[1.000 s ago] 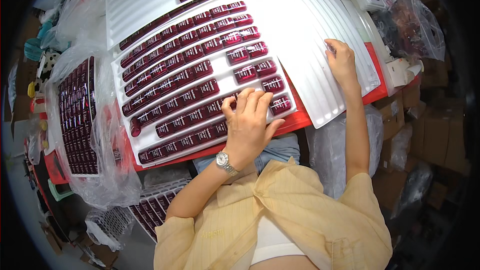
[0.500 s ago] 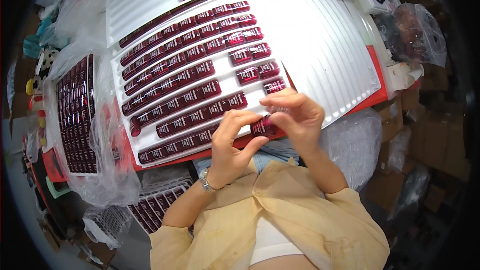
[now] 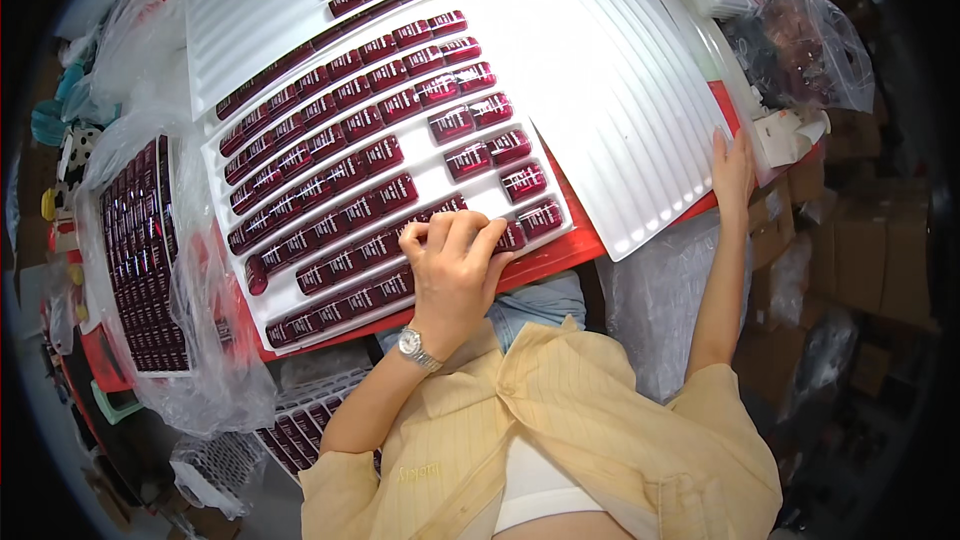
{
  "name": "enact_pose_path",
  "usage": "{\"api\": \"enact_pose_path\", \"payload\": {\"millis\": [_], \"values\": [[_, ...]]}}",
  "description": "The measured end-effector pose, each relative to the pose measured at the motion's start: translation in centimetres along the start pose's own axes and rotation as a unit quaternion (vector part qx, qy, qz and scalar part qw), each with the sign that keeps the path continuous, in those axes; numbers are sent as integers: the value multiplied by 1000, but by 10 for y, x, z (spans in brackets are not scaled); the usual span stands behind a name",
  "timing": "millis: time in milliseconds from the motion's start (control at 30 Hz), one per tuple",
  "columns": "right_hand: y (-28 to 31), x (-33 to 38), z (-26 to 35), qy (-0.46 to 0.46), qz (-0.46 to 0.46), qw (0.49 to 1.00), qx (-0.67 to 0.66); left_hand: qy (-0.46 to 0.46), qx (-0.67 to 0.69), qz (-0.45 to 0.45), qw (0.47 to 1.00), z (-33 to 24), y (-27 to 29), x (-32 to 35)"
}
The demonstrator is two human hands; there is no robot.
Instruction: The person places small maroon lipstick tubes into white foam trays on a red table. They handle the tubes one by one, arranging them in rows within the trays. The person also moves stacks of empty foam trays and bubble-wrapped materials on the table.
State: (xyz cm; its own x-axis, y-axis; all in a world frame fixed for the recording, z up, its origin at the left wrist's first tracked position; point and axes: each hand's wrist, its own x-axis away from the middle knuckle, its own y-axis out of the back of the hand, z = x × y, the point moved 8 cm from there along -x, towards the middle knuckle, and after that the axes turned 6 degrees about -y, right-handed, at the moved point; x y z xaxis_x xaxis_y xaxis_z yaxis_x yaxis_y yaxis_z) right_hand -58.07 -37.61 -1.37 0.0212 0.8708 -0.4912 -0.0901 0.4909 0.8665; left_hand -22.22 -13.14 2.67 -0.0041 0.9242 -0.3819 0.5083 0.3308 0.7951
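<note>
A white ribbed tray (image 3: pixel 425 145) holds rows of small glossy dark red bottles with pale print, lying on their sides. Gaps show toward the right of several rows. My left hand (image 3: pixel 450 255) is over the near rows, its fingers curled and their tips closed on a small dark red bottle (image 3: pixel 512 237) in the nearest row. Another dark red bottle (image 3: pixel 541 217) lies just right of that one. Out to the right, my right hand (image 3: pixel 735 170) reaches to the edge of a second white ribbed tray (image 3: pixel 620 100), fingers extended and nothing visible in them.
Clear plastic wraps a bottle-filled tray (image 3: pixel 140 250) on the left. A further partly filled tray (image 3: pixel 250 25) lies at the back. Below the red table edge (image 3: pixel 560 252) are stacked trays (image 3: pixel 300 425) and plastic bags. Cardboard boxes (image 3: pixel 860 260) stand at right.
Both hands were together around one bottle at the table's front edge. My right hand has swung away to the right; my left has lowered onto the nearest tray row. The view has shifted slightly.
</note>
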Motion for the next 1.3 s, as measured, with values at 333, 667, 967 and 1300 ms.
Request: {"api": "enact_pose_path", "payload": {"millis": [333,667,967,1300], "values": [[4,2,6,66,77,993,-51,44,-42,-52,997,39,32,0],[7,-9,15,-63,86,955,-275,8,24,-10,1000,50,29,-6],[104,88,296,288,453,710,-455,7,-9,-25,1000,47,30,-8],[99,115,319,405,396,732,-377,54,42,-31,997,51,32,-2]]}}
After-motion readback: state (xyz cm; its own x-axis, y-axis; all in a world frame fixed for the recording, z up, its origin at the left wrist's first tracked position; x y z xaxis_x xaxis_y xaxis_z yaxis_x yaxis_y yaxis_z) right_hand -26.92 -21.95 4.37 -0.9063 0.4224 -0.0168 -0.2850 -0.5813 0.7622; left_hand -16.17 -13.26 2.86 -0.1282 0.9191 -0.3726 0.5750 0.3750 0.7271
